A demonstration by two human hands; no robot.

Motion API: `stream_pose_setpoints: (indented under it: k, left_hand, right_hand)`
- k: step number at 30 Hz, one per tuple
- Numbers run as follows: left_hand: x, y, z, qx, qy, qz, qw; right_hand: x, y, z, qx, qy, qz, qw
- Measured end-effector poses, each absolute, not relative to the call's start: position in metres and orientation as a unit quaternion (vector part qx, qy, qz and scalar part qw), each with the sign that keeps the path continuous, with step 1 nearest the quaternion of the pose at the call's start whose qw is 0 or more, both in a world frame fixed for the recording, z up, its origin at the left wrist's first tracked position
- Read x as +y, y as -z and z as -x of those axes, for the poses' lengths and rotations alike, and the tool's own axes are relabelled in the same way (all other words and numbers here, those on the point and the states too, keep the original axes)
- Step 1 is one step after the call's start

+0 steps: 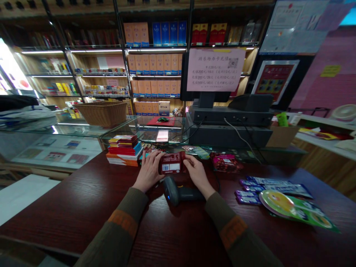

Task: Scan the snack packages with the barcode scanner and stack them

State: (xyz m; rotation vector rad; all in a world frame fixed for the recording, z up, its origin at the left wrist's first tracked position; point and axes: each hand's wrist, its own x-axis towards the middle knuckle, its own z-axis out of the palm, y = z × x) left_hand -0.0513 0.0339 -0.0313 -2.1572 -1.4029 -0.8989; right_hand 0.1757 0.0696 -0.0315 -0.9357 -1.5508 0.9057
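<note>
I hold a dark red packet (171,162) with a white barcode label between both hands, just above the dark wooden counter (83,207). My left hand (149,171) grips its left end, fingers curled round it. My right hand (197,172) grips the right end the same way. A grey handheld barcode scanner (178,193) lies on the counter directly below the packet, between my wrists. Its cable runs off to the right.
A stack of red and orange boxes (124,149) stands left of my hands. A pink snack bag (225,161), purple packets (250,191) and a green-yellow package (294,209) lie to the right. A till with a monitor (230,118) and a wicker basket (102,112) stand behind.
</note>
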Motion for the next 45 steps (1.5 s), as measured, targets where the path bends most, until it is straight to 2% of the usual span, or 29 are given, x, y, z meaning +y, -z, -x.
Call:
stream_pose_setpoints:
  k: [6,11,18,25,28,35,45]
  left_hand:
    - [0.034,0.032,0.058,-0.515,0.333,0.760,0.216]
    - [0.034,0.034,0.068,-0.533,0.343,0.742,0.219]
    - [0.034,0.038,0.079,-0.538,0.347,0.737,0.217]
    - [0.029,0.038,0.087,-0.536,0.348,0.737,0.220]
    - [0.025,0.037,0.089,-0.537,0.344,0.738,0.219]
    - [0.017,0.036,0.091,-0.538,0.343,0.735,0.228]
    - [0.016,0.036,0.089,-0.533,0.332,0.743,0.232]
  right_hand:
    - [0.069,0.037,-0.181,-0.662,-0.374,0.398,0.514]
    - [0.065,0.039,-0.194,-0.711,-0.313,0.420,0.469]
    - [0.045,0.025,-0.211,-0.824,-0.177,0.428,0.326]
    - [0.018,0.009,-0.225,-0.896,-0.203,0.350,0.186]
    - [0.013,0.011,-0.227,-0.909,-0.181,0.342,0.152]
    - [0.013,0.022,-0.225,-0.921,-0.145,0.331,0.147]
    - [0.007,0.005,-0.222,-0.924,-0.121,0.295,0.209]
